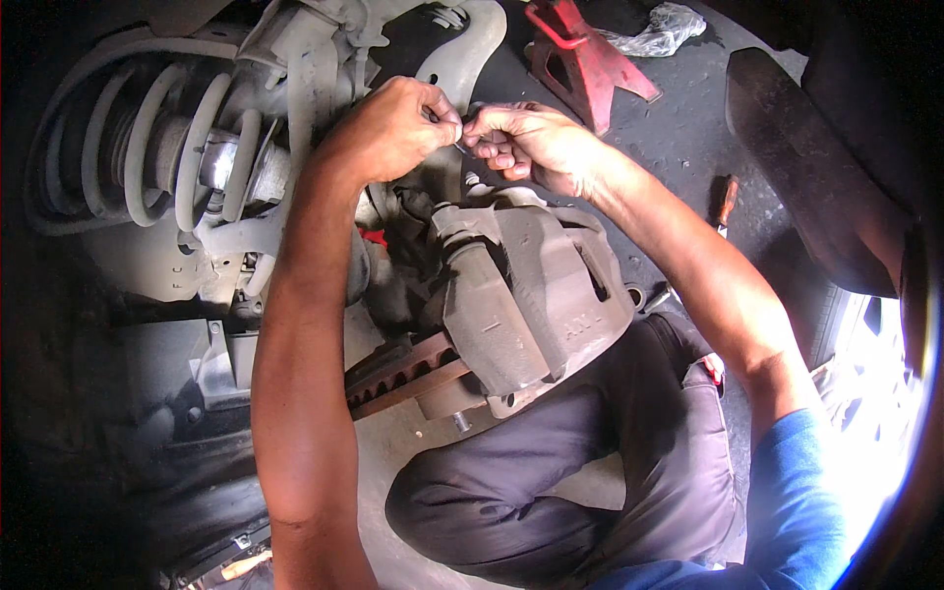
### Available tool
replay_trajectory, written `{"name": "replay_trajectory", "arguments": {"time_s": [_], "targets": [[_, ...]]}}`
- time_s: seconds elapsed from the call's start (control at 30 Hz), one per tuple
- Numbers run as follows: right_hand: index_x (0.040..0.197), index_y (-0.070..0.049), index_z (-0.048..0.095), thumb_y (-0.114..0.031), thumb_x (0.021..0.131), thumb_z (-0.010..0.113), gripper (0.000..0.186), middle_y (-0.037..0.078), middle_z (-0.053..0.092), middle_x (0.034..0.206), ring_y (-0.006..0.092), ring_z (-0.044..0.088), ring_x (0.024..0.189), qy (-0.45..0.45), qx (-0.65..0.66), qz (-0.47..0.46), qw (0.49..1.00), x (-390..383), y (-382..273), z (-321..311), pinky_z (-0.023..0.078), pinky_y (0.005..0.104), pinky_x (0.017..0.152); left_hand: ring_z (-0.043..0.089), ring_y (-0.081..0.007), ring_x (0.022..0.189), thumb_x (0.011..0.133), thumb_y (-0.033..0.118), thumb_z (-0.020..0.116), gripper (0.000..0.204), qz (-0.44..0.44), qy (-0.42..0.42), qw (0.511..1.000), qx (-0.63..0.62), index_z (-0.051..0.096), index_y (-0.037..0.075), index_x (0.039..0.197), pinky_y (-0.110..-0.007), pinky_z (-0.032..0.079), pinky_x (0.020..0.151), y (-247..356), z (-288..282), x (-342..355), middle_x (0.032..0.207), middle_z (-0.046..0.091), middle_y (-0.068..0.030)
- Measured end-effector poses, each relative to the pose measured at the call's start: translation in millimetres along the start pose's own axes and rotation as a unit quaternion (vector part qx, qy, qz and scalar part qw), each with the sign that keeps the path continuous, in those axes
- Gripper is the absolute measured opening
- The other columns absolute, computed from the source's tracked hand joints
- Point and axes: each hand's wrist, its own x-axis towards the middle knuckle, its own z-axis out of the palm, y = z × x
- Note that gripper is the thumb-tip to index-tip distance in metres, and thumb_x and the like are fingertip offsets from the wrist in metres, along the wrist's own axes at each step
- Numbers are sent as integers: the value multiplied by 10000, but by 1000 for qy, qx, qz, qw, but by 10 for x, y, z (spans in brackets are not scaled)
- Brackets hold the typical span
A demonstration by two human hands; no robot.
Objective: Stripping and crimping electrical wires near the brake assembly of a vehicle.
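Observation:
My left hand and my right hand meet above the far end of the brake caliper, thumbs and fingertips pinched together. Between them only a tiny bit of something thin shows at the right fingertips, too small to name. The right hand's other fingers are curled in. Below the hands, the grey caliper sits over the edge of a rusty brake disc. Just behind the fingers rises a pale curved suspension arm.
A coil spring round a shock absorber stands on the left. A red jack stand is on the far floor beside a crumpled clear plastic bag. An orange-handled tool lies at the right. My bent leg is close below the caliper.

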Motion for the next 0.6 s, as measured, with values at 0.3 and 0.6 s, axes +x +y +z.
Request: {"name": "replay_trajectory", "arguments": {"time_s": [0.3,0.6], "targets": [[962,15,677,-192,941,676,208,126,679,774,256,675,732,86,-439,-246,860,-86,-2,176,528,429,745,714,-172,871,931,101,765,205,-8,-26,1000,11,746,-75,1035,-324,560,799,-63,-61,-28,922,770,-134],[1040,-32,619,-176,883,726,238,130,632,939,364,666,907,-26,-671,-505,542,-39,-110,-11,576,453,818,703,-179,898,892,83,764,242,-23,-51,998,22,744,-92,1059,-337,546,846,104,-107,-22,934,763,-117]]}}
